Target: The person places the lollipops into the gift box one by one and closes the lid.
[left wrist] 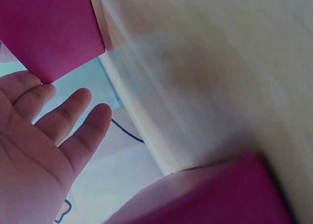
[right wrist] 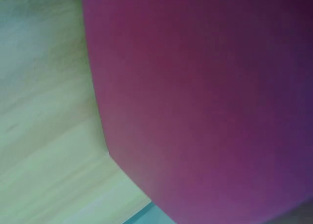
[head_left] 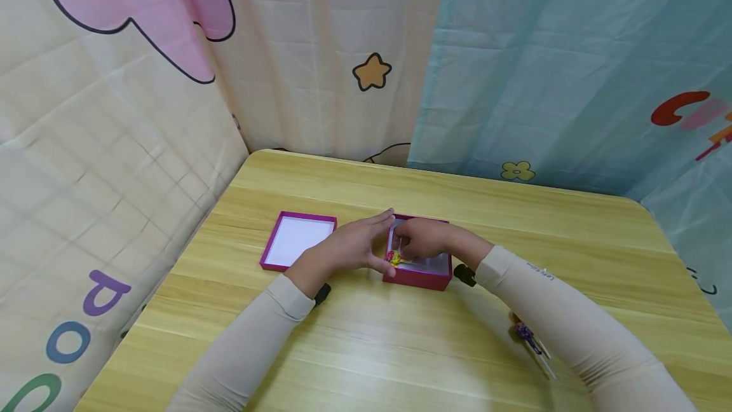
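In the head view an uncovered magenta box (head_left: 420, 280) stands on the table, pale inside. Red and yellow wrapped lollipops (head_left: 393, 257) lie at its left end. My right hand (head_left: 426, 238) reaches down into the box with bent fingers, pinching a lollipop by its thin white stick; the fingertips are partly hidden. At the box's left side is my left hand (head_left: 357, 245), thumb and fingers spread. The left wrist view shows its fingers (left wrist: 80, 121) extended, the upper ones at the box's corner. Only the box's outer wall (right wrist: 195, 111) and table fill the right wrist view.
The magenta lid (head_left: 300, 241) lies left of the box, its white inside facing up. More lollipops (head_left: 525, 334) with white sticks lie at the right, partly under my right forearm. Printed curtains (head_left: 343, 30) hang behind the wooden table (head_left: 354, 348).
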{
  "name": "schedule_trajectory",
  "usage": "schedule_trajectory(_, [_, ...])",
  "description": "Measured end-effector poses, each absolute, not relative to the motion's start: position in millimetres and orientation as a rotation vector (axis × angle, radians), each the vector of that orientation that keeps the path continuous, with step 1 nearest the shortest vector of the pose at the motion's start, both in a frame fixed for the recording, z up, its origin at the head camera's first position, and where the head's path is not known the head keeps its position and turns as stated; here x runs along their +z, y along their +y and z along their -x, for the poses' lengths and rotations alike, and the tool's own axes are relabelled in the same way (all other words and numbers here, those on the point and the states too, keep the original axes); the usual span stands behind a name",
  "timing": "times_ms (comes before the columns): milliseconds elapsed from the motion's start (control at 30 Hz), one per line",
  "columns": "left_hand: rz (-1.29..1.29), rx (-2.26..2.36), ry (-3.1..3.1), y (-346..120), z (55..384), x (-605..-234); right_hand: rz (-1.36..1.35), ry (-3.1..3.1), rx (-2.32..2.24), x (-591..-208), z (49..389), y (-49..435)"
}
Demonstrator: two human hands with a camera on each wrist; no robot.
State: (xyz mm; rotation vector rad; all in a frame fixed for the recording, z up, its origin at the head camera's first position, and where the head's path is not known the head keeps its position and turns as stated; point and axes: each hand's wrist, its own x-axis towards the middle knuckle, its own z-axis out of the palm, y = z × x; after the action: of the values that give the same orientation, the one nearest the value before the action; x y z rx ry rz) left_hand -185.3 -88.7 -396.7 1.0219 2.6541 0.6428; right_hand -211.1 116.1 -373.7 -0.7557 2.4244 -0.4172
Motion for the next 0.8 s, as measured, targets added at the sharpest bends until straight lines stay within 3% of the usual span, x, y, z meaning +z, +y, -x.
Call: schedule_trajectory(800, [-0.982,0.608,2.668,-86,187,-396,0.774,2.434,-0.683,-339,196,166])
